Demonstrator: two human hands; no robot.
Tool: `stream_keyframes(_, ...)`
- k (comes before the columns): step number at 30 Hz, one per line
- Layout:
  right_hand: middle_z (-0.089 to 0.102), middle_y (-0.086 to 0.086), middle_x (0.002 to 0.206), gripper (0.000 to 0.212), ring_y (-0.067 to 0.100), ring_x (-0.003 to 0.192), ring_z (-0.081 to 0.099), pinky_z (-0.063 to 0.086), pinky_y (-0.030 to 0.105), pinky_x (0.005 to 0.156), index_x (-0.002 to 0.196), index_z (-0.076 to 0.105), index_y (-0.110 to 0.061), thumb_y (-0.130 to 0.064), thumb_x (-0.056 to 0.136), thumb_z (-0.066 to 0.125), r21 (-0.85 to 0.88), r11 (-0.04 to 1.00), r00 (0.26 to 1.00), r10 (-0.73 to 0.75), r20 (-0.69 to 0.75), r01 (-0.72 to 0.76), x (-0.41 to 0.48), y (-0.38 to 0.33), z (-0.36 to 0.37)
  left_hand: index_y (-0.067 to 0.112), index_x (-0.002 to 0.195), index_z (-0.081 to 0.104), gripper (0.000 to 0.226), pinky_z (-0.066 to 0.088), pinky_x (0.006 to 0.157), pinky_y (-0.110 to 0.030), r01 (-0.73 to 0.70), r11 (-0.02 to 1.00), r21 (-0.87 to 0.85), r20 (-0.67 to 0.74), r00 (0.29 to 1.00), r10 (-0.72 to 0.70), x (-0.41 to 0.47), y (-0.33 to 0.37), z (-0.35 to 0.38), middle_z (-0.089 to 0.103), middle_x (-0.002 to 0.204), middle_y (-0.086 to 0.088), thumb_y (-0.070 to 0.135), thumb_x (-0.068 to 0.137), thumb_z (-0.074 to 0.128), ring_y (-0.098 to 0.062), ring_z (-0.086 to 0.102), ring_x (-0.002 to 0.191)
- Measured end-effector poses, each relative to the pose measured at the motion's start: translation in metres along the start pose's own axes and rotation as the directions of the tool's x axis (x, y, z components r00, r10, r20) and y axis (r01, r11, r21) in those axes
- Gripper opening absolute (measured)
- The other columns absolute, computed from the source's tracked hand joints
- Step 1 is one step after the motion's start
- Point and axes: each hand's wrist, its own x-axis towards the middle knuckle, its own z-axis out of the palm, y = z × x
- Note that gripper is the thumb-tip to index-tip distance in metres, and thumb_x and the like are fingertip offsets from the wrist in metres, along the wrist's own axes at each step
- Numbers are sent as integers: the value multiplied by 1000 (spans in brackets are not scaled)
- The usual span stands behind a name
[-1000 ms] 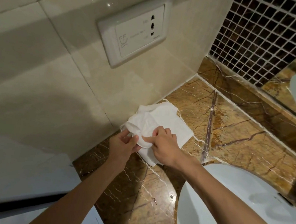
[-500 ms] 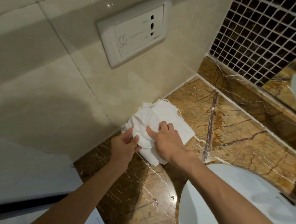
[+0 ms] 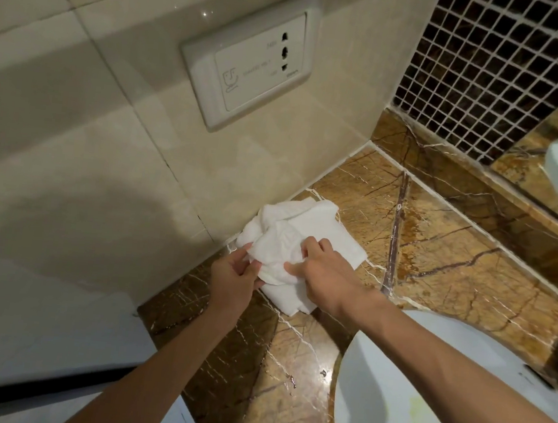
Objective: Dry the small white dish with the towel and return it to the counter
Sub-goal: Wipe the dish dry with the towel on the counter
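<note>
Between both hands point(image 3: 325, 278), bunched towel point(image 3: 288, 236)

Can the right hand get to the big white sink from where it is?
Probably yes. The right hand is on the white towel on the brown counter, and the sink sits just beside that arm. Nothing lies between them, though the fingers would have to leave the towel first.

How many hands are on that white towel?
2. The left hand grips the towel at its near-left edge; the right hand presses on top. The dish itself is hidden.
</note>
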Motion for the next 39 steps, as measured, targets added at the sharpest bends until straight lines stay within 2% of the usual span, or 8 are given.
stream_keyframes(8, 32, 15, 119, 66, 33, 104, 34, 39, 41, 82, 146, 26, -32, -10, 87, 46, -17, 983, 981, 186, 51, -185, 17, -17, 7, -1, 118, 61, 32, 59, 76, -44, -71, 991, 111, -37, 996, 75, -2, 2, 8, 72, 83, -6, 3, 86, 63, -20, 72, 82)
stream_keyframes(14, 28, 2, 105, 57, 27, 101, 33, 31, 34, 81, 137, 49, -35, -8, 87, 47, 133, 986, 995, 94, 30, -97, 12, -10, 13, 9, 92, 64, 5, 59, 75, -44, -92, 974, 206, 70, 994, 79, 0, 5, 1, 68, 76, -7, 9, 90, 60, -26, 70, 81)
stream_keyframes(17, 32, 3, 114, 54, 27, 114, 38, 29, 25, 94, 136, 54, -21, 1, 87, 47, 455, 868, 964, 259, -69, -201, 5, 5, 14, 8, 120, 53, 34, 59, 73, -36, -151, 947, 284, 191, 977, 99, 3, 13, -3, 58, 73, -3, 17, 88, 61, -20, 62, 78)
stream_keyframes(20, 44, 10, 133, 67, 24, 116, 49, 39, 30, 102, 149, 26, -13, 0, 88, 53, 777, 548, 828, 557, -62, -310, 0, 10, 8, 20, 142, 33, 70, 55, 80, -32, -361, 797, 484, 361, 912, 194, 4, 15, -16, 59, 107, -4, 28, 81, 68, -16, 59, 91)
stream_keyframes(24, 49, 8, 127, 73, 19, 102, 54, 49, 29, 84, 148, 20, -5, -19, 91, 65, 949, 109, 667, 735, 124, -296, -11, 12, 12, 13, 125, 54, 44, 54, 80, -23, -672, 476, 567, 560, 739, 375, 4, 12, -29, 61, 104, -7, 17, 84, 69, -13, 57, 85)
stream_keyframes(33, 68, 4, 105, 43, 15, 86, 65, 56, 30, 71, 113, 60, -11, -14, 76, 81, 934, 103, 688, 705, 175, -343, -16, -7, 30, 2, 85, 69, 21, 46, 91, -52, -803, 125, 582, 662, 558, 500, 10, 42, -17, 58, 118, -34, -3, 68, 79, -48, 56, 108)
stream_keyframes(36, 68, -1, 84, 10, 7, 69, 61, 47, 20, 53, 86, 63, -16, -16, 84, 73, 959, 68, 655, 743, 136, -276, -8, -9, 21, 13, 84, 62, 9, 36, 98, -31, -813, 248, 527, 651, 573, 497, 4, 49, -14, 53, 126, -30, 5, 83, 67, -37, 49, 118)
stream_keyframes(39, 66, 0, 86, 9, 13, 73, 61, 48, 21, 57, 97, 60, -11, -17, 91, 62, 982, 19, 616, 781, 103, -189, -7, -10, 13, 0, 85, 65, 19, 38, 77, -10, -604, 623, 497, 461, 792, 401, -4, 51, -11, 63, 100, -12, 18, 91, 60, -8, 54, 91)
